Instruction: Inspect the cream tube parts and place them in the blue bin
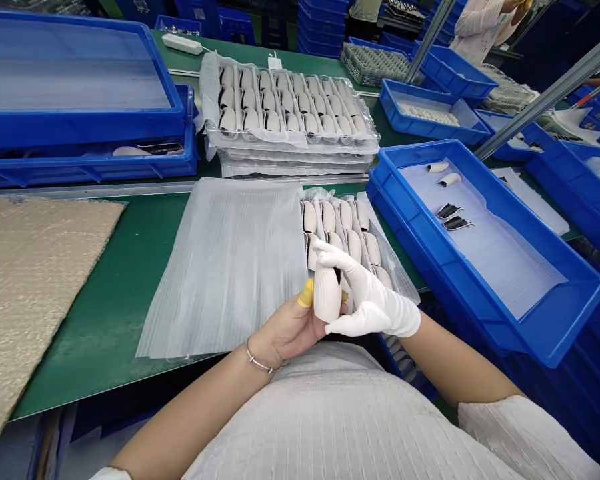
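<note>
white ribbed cloth of the person's top fills the bottom of the view, and both forearms rise from it to meet just above the lap, at the near edge of the green table [105,320].

largest on the table is a foam sheet [230,260], lying flat and covering the left part of a clear tray [375,253]; only the tray's right columns of beige shells [347,220] show. behind it sits a stack of trays [290,120] full of the same shells. to the right a blue bin [485,253], lined with foam, holds a few loose pieces, two pale and two dark, well apart from the hands. more blue crates [80,100] stand at the far left, and a tan mat [30,280] lies near left. another person's sleeve shows at top right.

smaller: the left hand [287,327], bare with a yellow finger cot [306,293] on the thumb and a bracelet on the wrist, is curled around one shell [327,293], gripping its lower left side. the right hand [367,300], in a white glove, closes on the shell's right side, with its index finger stretched over the top.

the shell stands with its long axis roughly upright, tilted slightly away from the camera, held between both hands just in front of the tray's near edge. the tray lies directly ahead of it, the bin off to the right; the right hand is the nearer to both.
</note>
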`<state>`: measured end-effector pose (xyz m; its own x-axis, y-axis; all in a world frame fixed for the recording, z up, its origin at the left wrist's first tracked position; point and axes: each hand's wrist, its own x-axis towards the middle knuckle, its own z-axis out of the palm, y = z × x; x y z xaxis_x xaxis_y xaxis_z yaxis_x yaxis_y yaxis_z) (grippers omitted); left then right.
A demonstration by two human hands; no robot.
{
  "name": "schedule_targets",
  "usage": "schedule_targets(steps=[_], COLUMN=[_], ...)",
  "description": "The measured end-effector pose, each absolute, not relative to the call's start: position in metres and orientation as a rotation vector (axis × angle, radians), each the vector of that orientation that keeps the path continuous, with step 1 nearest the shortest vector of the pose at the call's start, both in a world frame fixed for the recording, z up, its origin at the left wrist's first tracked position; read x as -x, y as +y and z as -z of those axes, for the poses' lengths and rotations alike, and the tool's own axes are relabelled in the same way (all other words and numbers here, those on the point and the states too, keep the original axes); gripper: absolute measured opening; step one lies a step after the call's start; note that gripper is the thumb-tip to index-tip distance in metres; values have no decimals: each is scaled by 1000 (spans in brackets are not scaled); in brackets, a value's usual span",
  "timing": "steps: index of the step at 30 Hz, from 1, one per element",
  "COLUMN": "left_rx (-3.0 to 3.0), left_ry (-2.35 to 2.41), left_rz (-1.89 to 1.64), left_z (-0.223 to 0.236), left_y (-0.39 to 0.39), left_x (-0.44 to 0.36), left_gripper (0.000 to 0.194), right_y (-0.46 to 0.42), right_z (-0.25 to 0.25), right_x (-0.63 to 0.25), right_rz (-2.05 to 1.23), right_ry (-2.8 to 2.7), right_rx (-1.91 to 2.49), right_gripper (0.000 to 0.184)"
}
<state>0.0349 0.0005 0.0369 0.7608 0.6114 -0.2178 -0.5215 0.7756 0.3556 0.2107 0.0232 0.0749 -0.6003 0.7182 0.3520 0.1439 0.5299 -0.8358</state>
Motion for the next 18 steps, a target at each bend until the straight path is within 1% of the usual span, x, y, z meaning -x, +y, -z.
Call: schedule_targets(steps=[4,9,12,18], left_rx=[-241,-213,-187,-237], left_ry=[345,394,427,403], left_rz=[-649,-670,-690,-696], left_z=[-40,-38,-38,-46], left_y=[0,-1,-1,-3], left_x=[-32,-29,-30,-34], left_gripper=[63,59,58,52], right_y=[21,19,16,10], right_z=[-76,-74,-73,-82], right_x=[-211,-208,-205,-197], right_rz=[-1027,-1023,-1081,-1166], right_ry=[-2055,-2010,-1925,-1656], right_rx=[716,748,740,1064], right_gripper=[98,95,94,79])
